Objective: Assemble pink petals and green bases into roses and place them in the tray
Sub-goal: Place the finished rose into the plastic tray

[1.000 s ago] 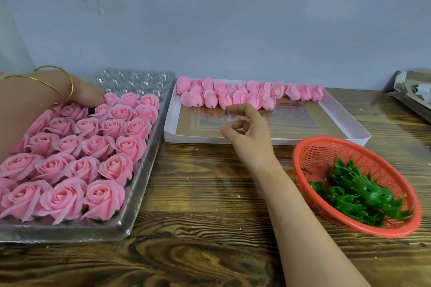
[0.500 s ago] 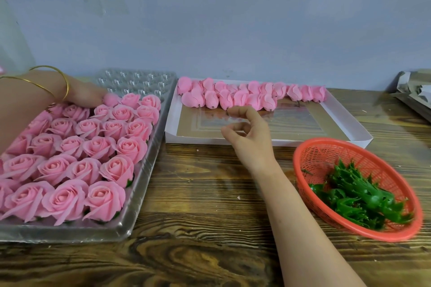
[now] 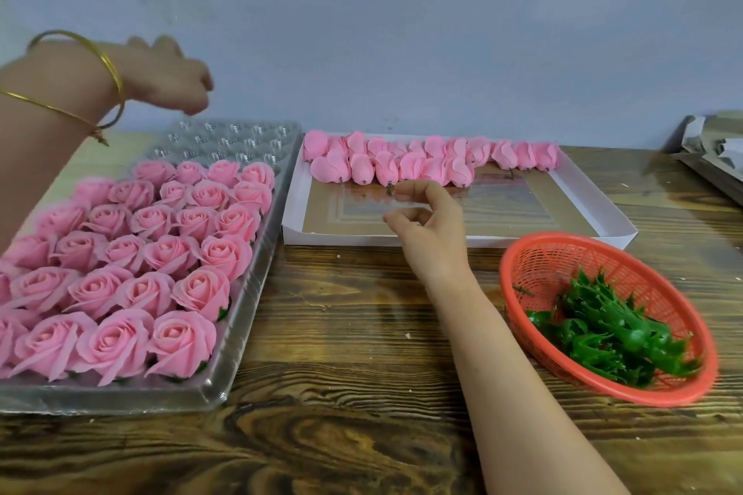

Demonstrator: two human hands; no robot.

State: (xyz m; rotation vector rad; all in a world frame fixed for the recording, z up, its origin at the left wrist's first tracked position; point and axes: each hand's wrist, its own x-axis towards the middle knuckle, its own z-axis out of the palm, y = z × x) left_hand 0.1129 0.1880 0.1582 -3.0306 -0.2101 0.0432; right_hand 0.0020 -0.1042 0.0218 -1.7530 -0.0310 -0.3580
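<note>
Left hand (image 3: 163, 76) has risen off the roses (image 3: 120, 265), loosely curled.

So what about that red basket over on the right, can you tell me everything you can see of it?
The basket is round and shallow, of orange-red plastic as it looks, with a fine mesh wall and a thick smooth rim. It sits on the wooden table at the right, just in front of the near right corner of the white box. A heap of dark green spiky bases lies in its near half; the far half shows bare mesh.
</note>
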